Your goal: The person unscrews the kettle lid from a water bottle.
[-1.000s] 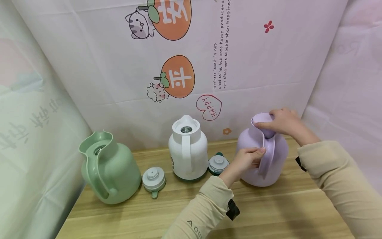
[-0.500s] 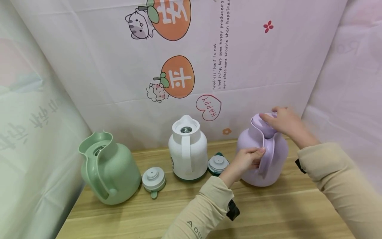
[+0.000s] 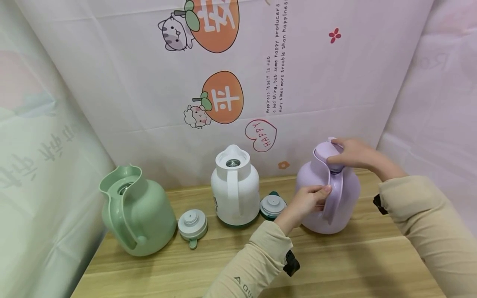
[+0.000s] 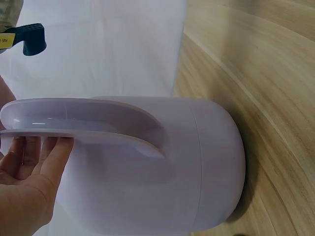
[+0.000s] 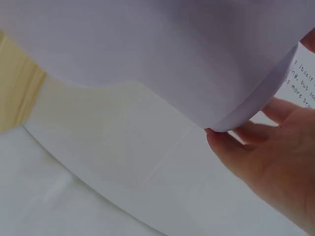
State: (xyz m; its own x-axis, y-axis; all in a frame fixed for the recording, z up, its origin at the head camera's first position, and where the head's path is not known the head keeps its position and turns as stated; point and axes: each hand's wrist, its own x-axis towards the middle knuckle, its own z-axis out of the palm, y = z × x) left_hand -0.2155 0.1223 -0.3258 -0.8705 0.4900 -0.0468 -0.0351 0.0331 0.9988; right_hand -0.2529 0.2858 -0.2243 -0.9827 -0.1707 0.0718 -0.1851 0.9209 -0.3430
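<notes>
A lilac thermos jug [image 3: 311,180] stands upright at the right of the table in the head view. My left hand [image 3: 306,202] holds its handle [image 3: 334,194], fingers inside the loop; the left wrist view shows those fingers [image 4: 58,156] against the handle's inner side. On the jug's mouth sits a lilac lid [image 3: 325,151]. My right hand [image 3: 355,153] grips this lid from the right, thumb on the near side and fingers towards the back. In the right wrist view the fingertips [image 5: 219,140] meet the jug's rim; the lid itself is mostly hidden there.
A white jug [image 3: 242,186] and a green jug [image 3: 149,219], both with open mouths, stand to the left. One grey-topped stopper [image 3: 192,224] lies between them, another [image 3: 273,205] between white and lilac jugs. A printed cloth [image 3: 141,82] hangs behind the table [image 3: 179,273].
My right hand loosened and shifted round on the lid half a second ago, and now grips it again. A small tab shows at the lid's back. My left hand has stayed on the handle.
</notes>
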